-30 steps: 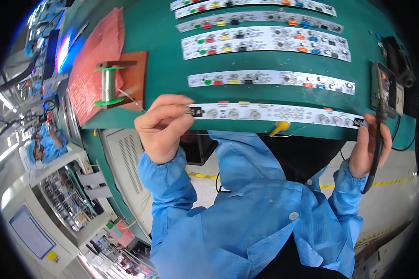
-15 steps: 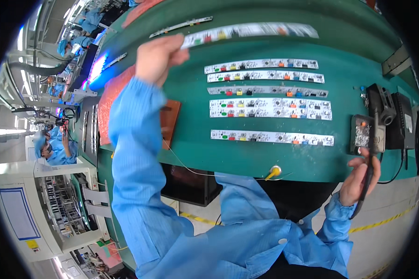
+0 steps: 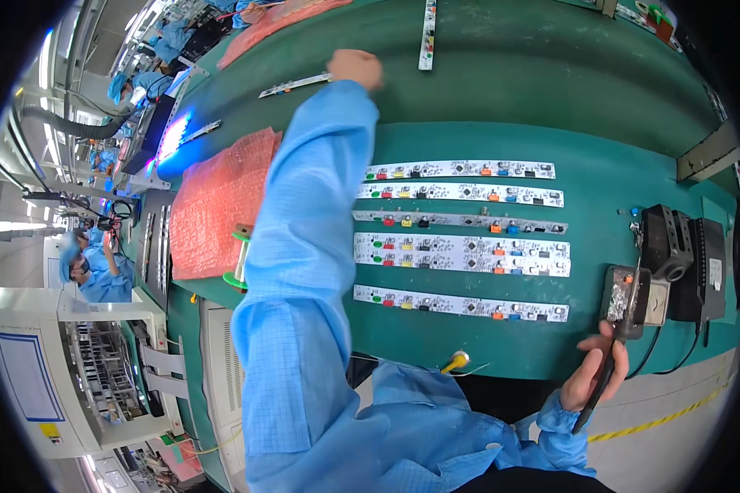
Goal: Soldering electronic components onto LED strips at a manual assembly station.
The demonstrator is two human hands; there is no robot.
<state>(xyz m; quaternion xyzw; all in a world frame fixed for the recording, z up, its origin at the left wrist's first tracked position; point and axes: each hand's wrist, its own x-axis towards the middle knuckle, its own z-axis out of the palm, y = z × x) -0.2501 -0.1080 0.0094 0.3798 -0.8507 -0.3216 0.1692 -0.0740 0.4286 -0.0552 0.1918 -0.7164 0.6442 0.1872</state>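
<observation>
My left arm stretches far across the green table. My left hand (image 3: 355,67) has its fingers curled at the right end of a white circuit board strip (image 3: 294,83); whether it grips the strip is unclear. Another strip (image 3: 427,33) lies upright just beyond. My right hand (image 3: 594,376) holds a black soldering iron (image 3: 612,349) low at the right, its tip at a small metal stand (image 3: 625,292). Several long white board strips (image 3: 460,253) with coloured parts lie in a row between my hands.
A pink bubble-wrap sheet (image 3: 218,201) and a green solder spool (image 3: 238,259) lie at the left. Black devices (image 3: 674,246) with cables stand at the right edge. A yellow-tipped wire (image 3: 456,360) sits at the near edge. Other workers in blue sit far left (image 3: 99,275).
My left hand went from the nearest strip by my chest up and away to the far side of the table. My right hand stayed low at the right with the iron.
</observation>
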